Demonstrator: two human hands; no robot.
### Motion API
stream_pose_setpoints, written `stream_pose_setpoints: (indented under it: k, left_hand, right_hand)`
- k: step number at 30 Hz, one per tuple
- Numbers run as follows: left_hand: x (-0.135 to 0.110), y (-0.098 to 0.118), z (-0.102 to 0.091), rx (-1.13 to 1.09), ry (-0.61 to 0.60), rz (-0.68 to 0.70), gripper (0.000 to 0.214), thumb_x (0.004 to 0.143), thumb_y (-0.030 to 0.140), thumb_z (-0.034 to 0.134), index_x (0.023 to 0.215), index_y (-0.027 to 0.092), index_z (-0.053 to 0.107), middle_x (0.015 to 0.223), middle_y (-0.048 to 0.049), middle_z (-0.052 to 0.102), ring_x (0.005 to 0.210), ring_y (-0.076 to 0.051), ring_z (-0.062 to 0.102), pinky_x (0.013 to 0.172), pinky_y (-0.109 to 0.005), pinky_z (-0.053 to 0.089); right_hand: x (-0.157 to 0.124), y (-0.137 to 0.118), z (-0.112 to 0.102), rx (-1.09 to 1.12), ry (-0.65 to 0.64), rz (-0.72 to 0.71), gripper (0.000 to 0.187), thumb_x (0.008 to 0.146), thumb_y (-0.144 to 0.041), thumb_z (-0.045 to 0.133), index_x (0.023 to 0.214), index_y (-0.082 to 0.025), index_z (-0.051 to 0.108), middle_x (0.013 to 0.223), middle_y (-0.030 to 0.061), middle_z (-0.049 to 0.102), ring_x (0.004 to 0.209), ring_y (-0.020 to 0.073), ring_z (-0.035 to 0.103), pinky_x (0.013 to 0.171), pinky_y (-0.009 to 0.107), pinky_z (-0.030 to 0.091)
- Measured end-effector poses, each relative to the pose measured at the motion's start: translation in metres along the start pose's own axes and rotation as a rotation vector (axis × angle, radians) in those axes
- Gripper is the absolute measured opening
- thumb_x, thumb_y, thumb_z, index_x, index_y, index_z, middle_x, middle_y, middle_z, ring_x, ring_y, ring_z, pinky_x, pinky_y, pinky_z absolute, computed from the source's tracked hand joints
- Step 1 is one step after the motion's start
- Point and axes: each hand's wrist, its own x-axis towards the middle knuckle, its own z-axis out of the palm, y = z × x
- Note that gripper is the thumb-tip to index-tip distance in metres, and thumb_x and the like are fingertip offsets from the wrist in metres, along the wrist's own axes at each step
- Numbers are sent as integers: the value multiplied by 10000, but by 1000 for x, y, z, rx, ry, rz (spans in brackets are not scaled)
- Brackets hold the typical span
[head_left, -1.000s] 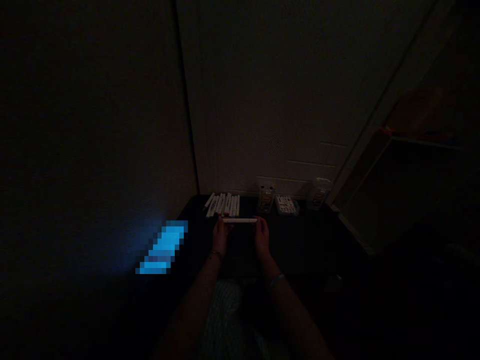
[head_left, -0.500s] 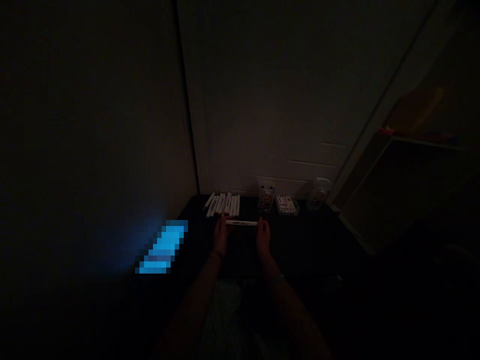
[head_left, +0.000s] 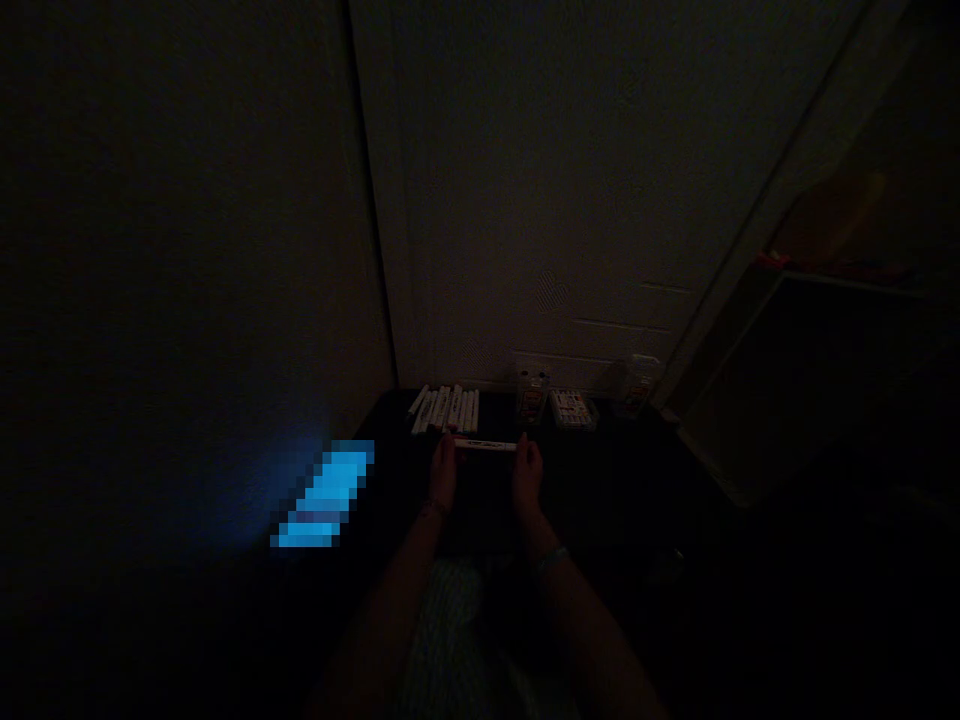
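Observation:
Between my two hands a white marker (head_left: 486,445) is held level, dark print along its side. My left hand (head_left: 445,472) is closed on its left end, and my right hand (head_left: 528,474) grips the right end. Just beyond my left hand, several white markers (head_left: 448,408) lie side by side on the dark table (head_left: 600,490). Farther right stand a clear plastic case (head_left: 532,398) and a tray-like case of markers (head_left: 571,409). The scene is very dim, so fine finger detail is hard to make out.
At the table's back right corner stands another clear container (head_left: 636,388). A pixelated glowing blue screen (head_left: 326,498) is at the left. A wall (head_left: 540,220) rises behind the table, and a shelf unit (head_left: 810,350) is on the right.
Almost nothing differs. The marker and both hands stay in nearly the same place, and the picture is slightly darker.

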Motion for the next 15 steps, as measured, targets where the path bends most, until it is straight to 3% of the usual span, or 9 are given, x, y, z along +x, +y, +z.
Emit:
stream_pose_setpoints:
  k: [7,15]
  left_hand:
    - [-1,3,0,9,-19,9,479,688,559,481,916,151,588,638,0,530,545,-71,444,524,-188,351]
    - [0,0,0,-26,-15,20,531,689,561,477,1049,177,547,746,-16,568,602,-73,480,564,-189,375]
  right_hand:
    - [0,1,1,63,-14,5,356,802,-502,333,709,-180,454,601,-49,414,554,76,363,543,181,317]
    - [-1,-1,-1,101,-45,16,342,788,-476,375,829,-169,521,668,-22,478,573,82,400,534,183,335]
